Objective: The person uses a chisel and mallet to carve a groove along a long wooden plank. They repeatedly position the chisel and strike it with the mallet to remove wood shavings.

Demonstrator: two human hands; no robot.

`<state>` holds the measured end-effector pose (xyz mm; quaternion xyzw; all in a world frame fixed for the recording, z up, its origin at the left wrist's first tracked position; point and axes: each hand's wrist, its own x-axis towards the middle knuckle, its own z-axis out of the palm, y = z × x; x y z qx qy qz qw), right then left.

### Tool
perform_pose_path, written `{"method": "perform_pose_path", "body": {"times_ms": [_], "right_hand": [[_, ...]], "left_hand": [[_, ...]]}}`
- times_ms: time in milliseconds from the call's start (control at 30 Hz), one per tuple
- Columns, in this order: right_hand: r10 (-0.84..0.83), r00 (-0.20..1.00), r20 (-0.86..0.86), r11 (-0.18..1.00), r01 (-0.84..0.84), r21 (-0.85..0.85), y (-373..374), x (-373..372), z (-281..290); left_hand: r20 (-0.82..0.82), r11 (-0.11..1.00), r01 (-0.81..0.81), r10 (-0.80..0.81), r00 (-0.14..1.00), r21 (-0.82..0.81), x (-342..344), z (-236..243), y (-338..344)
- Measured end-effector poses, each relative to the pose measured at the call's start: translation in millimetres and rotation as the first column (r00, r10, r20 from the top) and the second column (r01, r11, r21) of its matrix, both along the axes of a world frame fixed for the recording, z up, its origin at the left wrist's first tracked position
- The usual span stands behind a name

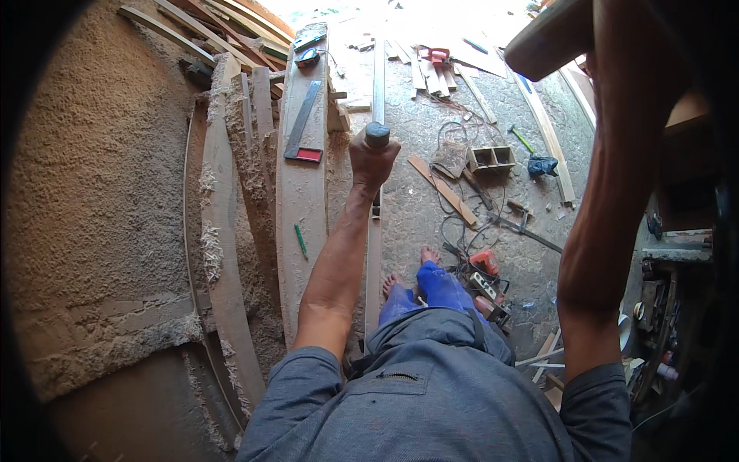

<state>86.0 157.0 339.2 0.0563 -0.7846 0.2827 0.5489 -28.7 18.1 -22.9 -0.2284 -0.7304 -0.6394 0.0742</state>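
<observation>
My left hand [369, 163] is closed in a fist around an upright chisel [377, 135]. Only the dark, rounded butt of its handle shows above the fist, and the blade is hidden below. The fist is over a long, narrow wooden rail [372, 269], which has a dark slot just below my wrist. Raised high at the upper right, my right hand [622, 27] grips a wooden mallet [550, 40]; the frame edge cuts off part of both. To the left of my left hand, a wide plank [296, 200] carries a try square [304, 127] and a green pencil [301, 241].
Shavings lie heaped around boards [225, 192] on the left. A tape measure [307, 58] sits on the plank's far end. Across the floor are a red power tool [436, 56], cables, a hammer [523, 212], an orange drill [485, 262] near my bare feet, and several wood strips.
</observation>
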Motion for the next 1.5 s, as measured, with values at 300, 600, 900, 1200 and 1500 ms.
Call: {"method": "perform_pose_path", "body": {"times_ms": [300,600,900,1200,1500], "right_hand": [[0.153,0.267,0.952,0.967,-0.241,-0.087,-8,86,-200],[0.027,0.999,0.029,0.995,-0.024,-0.100,-17,16,-7],[0.063,0.286,0.956,0.950,-0.310,0.030,-11,49,-210],[0.238,0.855,0.460,0.964,-0.266,-0.004,-9,44,-57],[-0.065,0.135,0.989,0.945,-0.309,0.104,-27,13,-192]], "left_hand": [[-0.178,0.994,-0.051,0.033,0.984,-0.099,81,3,-50],[0.354,0.977,0.166,-0.203,0.913,0.133,-11,-3,-23],[0.057,0.993,0.054,-0.060,0.997,0.101,37,5,-31],[0.475,0.993,0.093,-0.115,0.872,0.069,-20,6,-37],[0.238,0.999,0.033,-0.032,0.971,0.000,21,-10,-37]]}}
